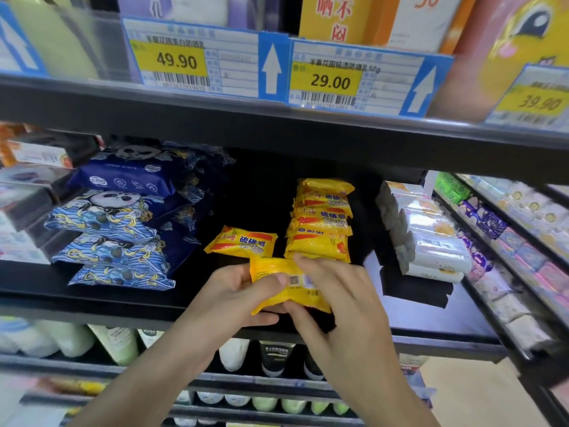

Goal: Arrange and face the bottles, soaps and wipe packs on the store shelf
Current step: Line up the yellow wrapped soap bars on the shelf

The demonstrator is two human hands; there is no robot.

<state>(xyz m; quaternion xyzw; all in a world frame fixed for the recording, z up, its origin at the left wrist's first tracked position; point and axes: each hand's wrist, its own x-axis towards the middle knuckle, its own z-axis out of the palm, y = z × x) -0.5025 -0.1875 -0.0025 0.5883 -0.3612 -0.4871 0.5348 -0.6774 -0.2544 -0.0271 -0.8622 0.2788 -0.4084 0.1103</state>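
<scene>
Head view: yellow soap pack gripped between left hand, right hand

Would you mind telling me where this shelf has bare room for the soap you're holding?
Bare shelf lies behind the single soap, between the wipe packs and the soap stack. A narrower gap separates that stack from the white packs. The far left is crowded.

1. Bright, even store light on the price tags up top.
2. Shelf recess sits in deep shadow.
3. Edges smear and bend, wide-angle; far-right shelves are blurred.
</scene>
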